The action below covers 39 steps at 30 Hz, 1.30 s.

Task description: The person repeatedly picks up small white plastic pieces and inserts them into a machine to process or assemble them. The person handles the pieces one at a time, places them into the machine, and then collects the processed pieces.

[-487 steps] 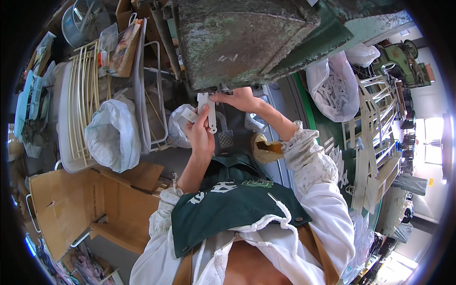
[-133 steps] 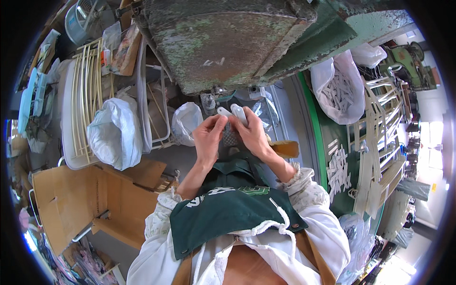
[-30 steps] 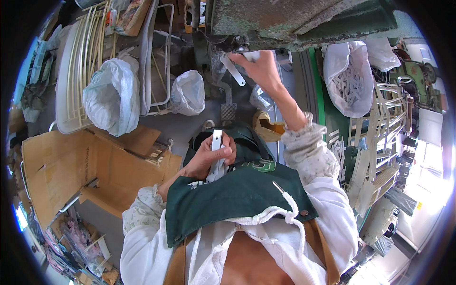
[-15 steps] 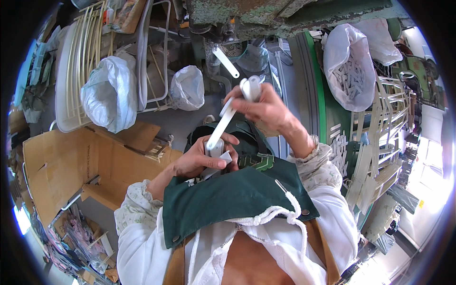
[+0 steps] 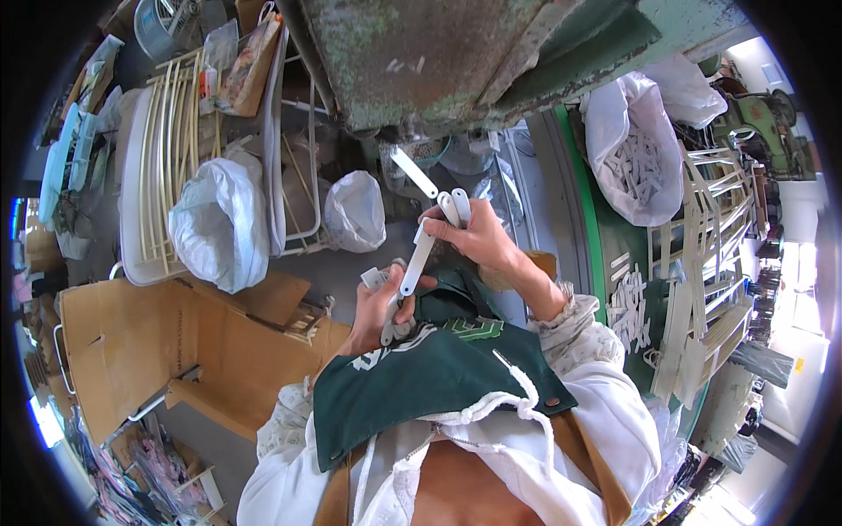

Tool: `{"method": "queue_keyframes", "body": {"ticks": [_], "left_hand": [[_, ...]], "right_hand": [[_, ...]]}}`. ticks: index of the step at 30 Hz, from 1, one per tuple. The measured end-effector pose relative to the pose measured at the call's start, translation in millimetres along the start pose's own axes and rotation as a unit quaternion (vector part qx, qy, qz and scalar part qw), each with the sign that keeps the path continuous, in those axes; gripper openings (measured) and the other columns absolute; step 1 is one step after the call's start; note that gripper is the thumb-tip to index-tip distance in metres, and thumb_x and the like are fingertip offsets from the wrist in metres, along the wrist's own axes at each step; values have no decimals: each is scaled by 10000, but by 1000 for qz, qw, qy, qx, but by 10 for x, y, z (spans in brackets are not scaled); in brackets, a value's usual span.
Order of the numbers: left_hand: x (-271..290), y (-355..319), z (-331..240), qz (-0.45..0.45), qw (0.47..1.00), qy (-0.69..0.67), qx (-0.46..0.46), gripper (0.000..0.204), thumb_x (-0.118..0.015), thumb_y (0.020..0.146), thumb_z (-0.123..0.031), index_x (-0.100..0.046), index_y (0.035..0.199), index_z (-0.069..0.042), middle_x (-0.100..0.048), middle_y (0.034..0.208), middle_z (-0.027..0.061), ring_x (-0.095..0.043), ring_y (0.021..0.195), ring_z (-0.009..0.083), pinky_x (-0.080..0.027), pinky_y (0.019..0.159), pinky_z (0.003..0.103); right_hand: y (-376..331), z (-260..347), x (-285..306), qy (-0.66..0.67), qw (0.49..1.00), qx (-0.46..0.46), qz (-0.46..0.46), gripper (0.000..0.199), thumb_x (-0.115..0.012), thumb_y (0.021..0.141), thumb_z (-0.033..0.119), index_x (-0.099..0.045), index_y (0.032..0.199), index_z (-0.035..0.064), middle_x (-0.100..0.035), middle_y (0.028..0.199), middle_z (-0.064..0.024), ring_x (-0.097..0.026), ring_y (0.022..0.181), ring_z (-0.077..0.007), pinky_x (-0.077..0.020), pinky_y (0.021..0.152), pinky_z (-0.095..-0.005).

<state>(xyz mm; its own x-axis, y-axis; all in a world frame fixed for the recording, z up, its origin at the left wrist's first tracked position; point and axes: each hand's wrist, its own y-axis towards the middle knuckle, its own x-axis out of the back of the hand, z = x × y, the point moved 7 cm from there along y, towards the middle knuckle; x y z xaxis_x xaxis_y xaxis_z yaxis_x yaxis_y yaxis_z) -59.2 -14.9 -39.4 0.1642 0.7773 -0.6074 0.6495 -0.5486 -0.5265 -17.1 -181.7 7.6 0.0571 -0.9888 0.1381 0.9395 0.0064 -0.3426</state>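
My right hand (image 5: 484,238) is closed round several short white flat strips (image 5: 454,207) with rounded, holed ends, which fan out past its fingers. A longer white strip (image 5: 419,260) slants from its fingertips down to my left hand (image 5: 375,311). That hand is closed round more whitish pieces (image 5: 388,331), whose ends stick out above and below its fingers. How many it holds is hidden. Just beyond my right hand, another white strip (image 5: 414,171) points toward the machine, its near end close to the held strips; what supports it I cannot make out.
A worn green machine (image 5: 421,70) overhangs the far side. White sacks (image 5: 219,223) stand at left, and a sack of white strips (image 5: 633,149) at right. Loose strips (image 5: 628,307) lie on the green surface beside a stacked rack (image 5: 702,263). An open cardboard box (image 5: 123,351) sits at near left.
The view has shifted, bringing more of the machine into sight. My left hand has turned, and the pieces in it point differently. My right hand still holds its strips, a little lower.
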Motion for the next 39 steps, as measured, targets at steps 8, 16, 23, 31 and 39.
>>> {"method": "queue_keyframes", "body": {"ticks": [8, 16, 23, 31, 39], "left_hand": [[119, 201, -901, -101, 956, 177, -210, 185, -593, 901, -126, -608, 907, 58, -615, 645, 91, -440, 432, 52, -320, 395, 202], [23, 665, -1132, -92, 956, 149, -237, 158, -616, 884, -118, -584, 883, 37, -557, 602, 63, -417, 410, 59, -300, 390, 204], [-38, 661, -1180, -87, 946, 208, -233, 170, -612, 881, -130, -601, 834, 33, -560, 579, 51, -443, 415, 69, -304, 379, 209], [86, 723, -1171, -110, 958, 196, -179, 136, -638, 846, -113, -625, 841, 22, -555, 586, 44, -419, 404, 63, -267, 377, 203], [74, 718, -1157, -95, 964, 182, -168, 113, -623, 861, -93, -610, 825, 14, -549, 576, 50, -433, 407, 74, -290, 374, 214]], "right_hand": [[222, 414, 260, -163, 933, 240, -214, 272, -733, 801, 199, -664, 972, -2, -627, 744, -70, -501, 642, -91, -437, 598, -282], [592, 66, 92, -27, 993, 108, -35, 248, -636, 857, 210, -651, 726, 1, -624, 589, -12, -508, 544, -63, -400, 515, -260], [546, 127, 92, -24, 996, 83, -34, 280, -631, 859, 233, -624, 712, -6, -601, 601, -20, -498, 584, -73, -373, 550, -253], [475, 146, 50, -22, 996, 56, -60, 302, -637, 880, 240, -614, 685, 11, -573, 576, 0, -467, 567, -61, -361, 527, -253], [478, 35, 52, 17, 996, 66, -65, 290, -659, 870, 243, -617, 703, 11, -564, 566, -2, -464, 537, -57, -341, 487, -248]]}}
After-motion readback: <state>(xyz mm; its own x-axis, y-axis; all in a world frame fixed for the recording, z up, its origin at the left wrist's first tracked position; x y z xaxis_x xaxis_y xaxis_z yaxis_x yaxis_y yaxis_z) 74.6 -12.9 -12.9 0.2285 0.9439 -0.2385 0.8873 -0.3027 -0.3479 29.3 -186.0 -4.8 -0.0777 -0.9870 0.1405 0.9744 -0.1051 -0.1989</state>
